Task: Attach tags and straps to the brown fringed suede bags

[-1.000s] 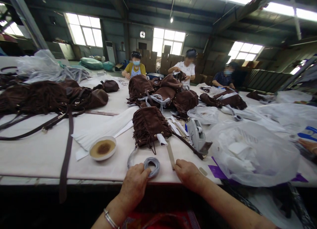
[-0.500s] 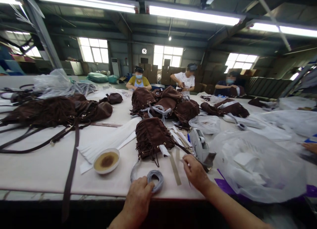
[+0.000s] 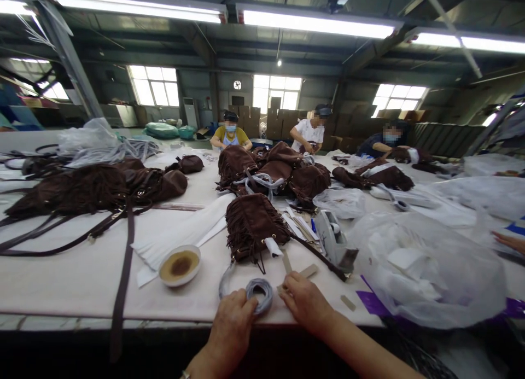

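Note:
My left hand [image 3: 233, 319] is closed on a coiled grey wrapped strap [image 3: 266, 296] near the table's front edge, its thumb on the coil's left side. The strap's loose part runs up to a brown fringed bag [image 3: 256, 226] lying just beyond. To the right of the coil, my right hand [image 3: 305, 302] has its fingers pinched at the end of a flat beige strip [image 3: 307, 271]. Another beige strip [image 3: 286, 261] lies behind it, partly hidden. A white bowl [image 3: 180, 265] with a brown substance is left of the bag.
A pile of brown bags [image 3: 274, 171] lies beyond, more fringed bags [image 3: 82, 187] at left. A tape dispenser [image 3: 334, 239] and a big clear plastic bag [image 3: 426, 269] are at right. Several people work across the table; a person's hand [image 3: 508, 241] shows at the right edge.
My right hand has moved left, nearer the coil. A beige strip now lies slanted by it, and a short beige piece shows farther right. The bag's dark strap now lies stretched toward the dispenser.

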Available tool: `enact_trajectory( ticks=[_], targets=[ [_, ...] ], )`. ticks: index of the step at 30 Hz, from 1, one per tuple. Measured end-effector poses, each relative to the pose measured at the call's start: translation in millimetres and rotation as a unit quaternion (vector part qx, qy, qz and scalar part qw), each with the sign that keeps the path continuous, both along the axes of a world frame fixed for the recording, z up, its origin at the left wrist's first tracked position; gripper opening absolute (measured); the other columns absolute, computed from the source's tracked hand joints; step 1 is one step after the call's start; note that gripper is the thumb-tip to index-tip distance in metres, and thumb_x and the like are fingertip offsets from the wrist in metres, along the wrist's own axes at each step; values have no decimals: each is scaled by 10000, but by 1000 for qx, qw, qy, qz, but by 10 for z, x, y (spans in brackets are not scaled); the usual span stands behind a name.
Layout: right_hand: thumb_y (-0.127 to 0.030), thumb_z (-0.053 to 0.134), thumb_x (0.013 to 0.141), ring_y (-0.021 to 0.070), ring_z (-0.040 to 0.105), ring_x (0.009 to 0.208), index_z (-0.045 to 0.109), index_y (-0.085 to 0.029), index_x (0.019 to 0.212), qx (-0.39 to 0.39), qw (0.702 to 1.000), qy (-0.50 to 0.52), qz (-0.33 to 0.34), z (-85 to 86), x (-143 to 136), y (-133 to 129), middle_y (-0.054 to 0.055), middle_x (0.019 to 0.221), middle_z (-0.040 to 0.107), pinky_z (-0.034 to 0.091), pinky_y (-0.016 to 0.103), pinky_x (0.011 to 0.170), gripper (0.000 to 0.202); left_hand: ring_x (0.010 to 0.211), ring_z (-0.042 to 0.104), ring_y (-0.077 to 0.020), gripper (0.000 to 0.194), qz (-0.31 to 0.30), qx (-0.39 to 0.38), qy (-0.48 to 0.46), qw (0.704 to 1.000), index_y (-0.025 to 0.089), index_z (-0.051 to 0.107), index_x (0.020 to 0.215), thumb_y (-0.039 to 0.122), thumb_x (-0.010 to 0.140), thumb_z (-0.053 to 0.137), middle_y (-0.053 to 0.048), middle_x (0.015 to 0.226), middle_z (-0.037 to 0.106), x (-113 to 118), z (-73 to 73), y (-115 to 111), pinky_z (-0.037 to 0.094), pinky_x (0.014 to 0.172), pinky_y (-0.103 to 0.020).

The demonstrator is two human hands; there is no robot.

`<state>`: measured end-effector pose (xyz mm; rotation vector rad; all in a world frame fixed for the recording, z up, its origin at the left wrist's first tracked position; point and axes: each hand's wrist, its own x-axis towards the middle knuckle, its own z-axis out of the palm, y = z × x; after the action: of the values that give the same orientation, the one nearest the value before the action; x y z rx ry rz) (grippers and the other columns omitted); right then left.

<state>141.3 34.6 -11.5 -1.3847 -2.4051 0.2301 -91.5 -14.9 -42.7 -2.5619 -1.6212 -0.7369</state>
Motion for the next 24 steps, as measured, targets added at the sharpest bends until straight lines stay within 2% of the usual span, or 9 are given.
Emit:
enact_trajectory(
  ticks=[3, 7, 14, 20, 24],
  targets=[
    [-154, 591, 856, 250, 570, 1053, 650, -168, 1074, -13, 1000, -27, -7, -57, 259, 180, 115, 1124, 638, 439, 363, 925, 226, 787, 538, -222, 275, -5, -10, 0, 1000, 223, 639, 1002, 64, 845, 477, -67, 895, 592, 1, 6, -9, 428, 702, -353],
    [-164, 624, 826, 283, 527, 1140, 668, -220, 1122, -35, 993, -110, -4, -11, 587, 296, 97, 1208, 624, 384, 417, 963, 304, 799, 533, -222, 289, 4, -26, -9, 1000, 223, 644, 984, 46, 845, 463, -67, 902, 588, 11, 5, -16, 426, 720, -358],
    [-224, 586, 887, 258, 534, 1093, 700, -214, 1000, -56, 993, -98, -41, -133, 454, 344, 80, 1102, 646, 341, 377, 938, 160, 818, 536, -230, 281, 9, -50, 6, 999, 220, 653, 998, 53, 847, 486, -70, 913, 590, 29, 35, -4, 431, 737, -364],
    [-231, 632, 852, 267, 527, 1095, 669, -248, 1115, -91, 989, -109, -40, -104, 458, 435, 79, 1153, 629, 335, 375, 898, 267, 822, 536, -234, 285, 9, -53, 7, 999, 216, 647, 1017, 64, 873, 453, -77, 915, 583, 37, 24, -4, 439, 744, -374],
    [-249, 639, 846, 274, 521, 1072, 687, -225, 1005, -94, 988, -122, -27, -98, 455, 457, 87, 1094, 635, 332, 373, 882, 168, 822, 531, -243, 273, 8, -51, 5, 999, 215, 647, 1001, 79, 886, 439, -81, 905, 579, 39, 25, -9, 441, 748, -386]
  ],
)
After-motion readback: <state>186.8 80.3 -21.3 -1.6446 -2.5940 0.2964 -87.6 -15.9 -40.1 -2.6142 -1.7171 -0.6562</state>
